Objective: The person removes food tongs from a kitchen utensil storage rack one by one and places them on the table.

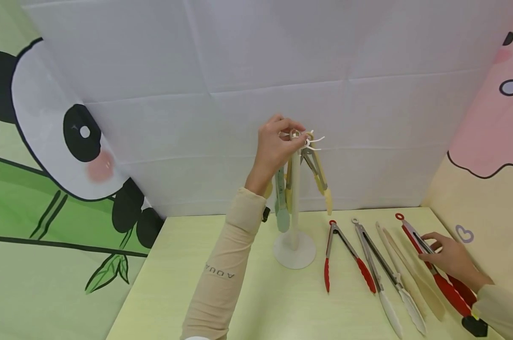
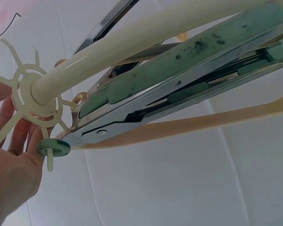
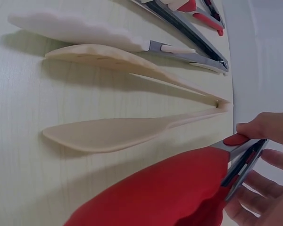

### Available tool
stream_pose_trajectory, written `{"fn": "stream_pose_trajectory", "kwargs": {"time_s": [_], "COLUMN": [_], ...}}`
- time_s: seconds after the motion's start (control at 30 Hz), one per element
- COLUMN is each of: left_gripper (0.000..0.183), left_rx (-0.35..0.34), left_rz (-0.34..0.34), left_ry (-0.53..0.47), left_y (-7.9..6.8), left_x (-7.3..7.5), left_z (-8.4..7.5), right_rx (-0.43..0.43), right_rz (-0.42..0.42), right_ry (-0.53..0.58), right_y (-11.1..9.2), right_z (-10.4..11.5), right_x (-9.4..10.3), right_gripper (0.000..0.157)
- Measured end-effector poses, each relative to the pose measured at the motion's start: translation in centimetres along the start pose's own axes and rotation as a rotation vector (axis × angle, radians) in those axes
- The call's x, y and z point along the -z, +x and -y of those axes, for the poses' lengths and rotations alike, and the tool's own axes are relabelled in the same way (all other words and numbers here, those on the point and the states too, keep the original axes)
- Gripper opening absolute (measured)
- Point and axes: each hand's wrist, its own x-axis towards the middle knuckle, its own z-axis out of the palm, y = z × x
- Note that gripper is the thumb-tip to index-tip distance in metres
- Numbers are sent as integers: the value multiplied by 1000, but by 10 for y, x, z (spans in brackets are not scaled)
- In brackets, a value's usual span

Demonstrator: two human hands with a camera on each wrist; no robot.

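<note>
My left hand (image 1: 277, 141) grips the pronged top (image 2: 35, 96) of a cream stand (image 1: 295, 203), thumb and fingers around its hooks. From those hooks hang green tongs (image 1: 283, 219), their loop (image 2: 60, 149) over one prong in the left wrist view, and yellow tongs (image 1: 327, 200) with spread arms. At the table's right side my right hand (image 1: 453, 259) holds large red tongs (image 3: 165, 183) by their metal handle, thumb on one side and fingers on the other. The tongs' red heads point toward the near edge.
On the pale table (image 1: 171, 278) between stand and right hand lie small red tongs (image 1: 365, 275), metal tongs with white tips (image 1: 391, 314) and beige tongs (image 3: 108, 134). The stand's round base (image 1: 294, 260) sits near the back. A white cloth (image 1: 222, 113) hangs behind.
</note>
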Motion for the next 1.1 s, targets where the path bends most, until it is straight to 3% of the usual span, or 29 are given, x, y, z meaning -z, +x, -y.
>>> {"fn": "stream_pose_trajectory", "kwargs": {"time_s": [0.23, 0.67, 1.1], "left_gripper": [9, 10, 11], "left_rx": [-1, 3, 16], "left_rz": [-4, 4, 1], "left_ry": [-17, -11, -26], "left_y": [0, -1, -1], "left_x": [0, -1, -1], "left_z": [1, 2, 1], "right_rx": [-12, -63, -66], "right_rz": [41, 202, 246], "right_ry": [-5, 27, -8], "right_y": [3, 7, 14], "right_z": [-9, -28, -32], "right_x": [-6, -18, -25], "right_gripper": [51, 50, 47]}}
